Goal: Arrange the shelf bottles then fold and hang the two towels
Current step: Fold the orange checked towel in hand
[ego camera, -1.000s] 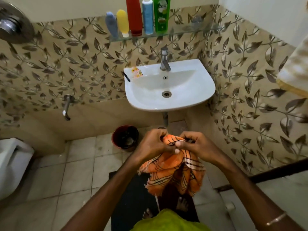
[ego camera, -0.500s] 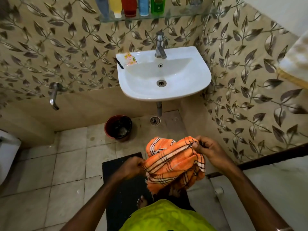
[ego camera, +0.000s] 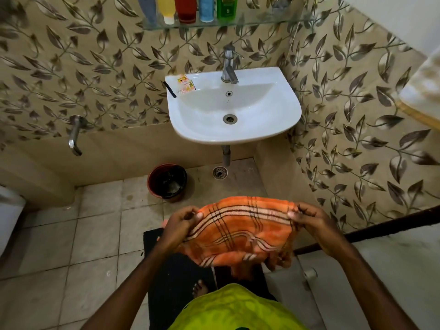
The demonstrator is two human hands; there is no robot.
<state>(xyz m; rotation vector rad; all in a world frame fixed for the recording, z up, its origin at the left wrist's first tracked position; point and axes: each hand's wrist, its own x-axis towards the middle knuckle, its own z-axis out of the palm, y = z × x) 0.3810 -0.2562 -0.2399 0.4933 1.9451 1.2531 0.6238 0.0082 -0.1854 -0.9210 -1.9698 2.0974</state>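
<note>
Two hands stretch the orange towel [ego camera: 240, 232] flat at waist height below the sink [ego camera: 273, 129]: my left hand [ego camera: 182, 225] and right hand [ego camera: 309, 222] each pinch a top corner, so the edges line up for folding.

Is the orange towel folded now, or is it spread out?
Spread out, not neatly folded: the left hand and right hand pinch the orange checked towel at opposite ends, stretched between them, lower part hanging loose.
</note>
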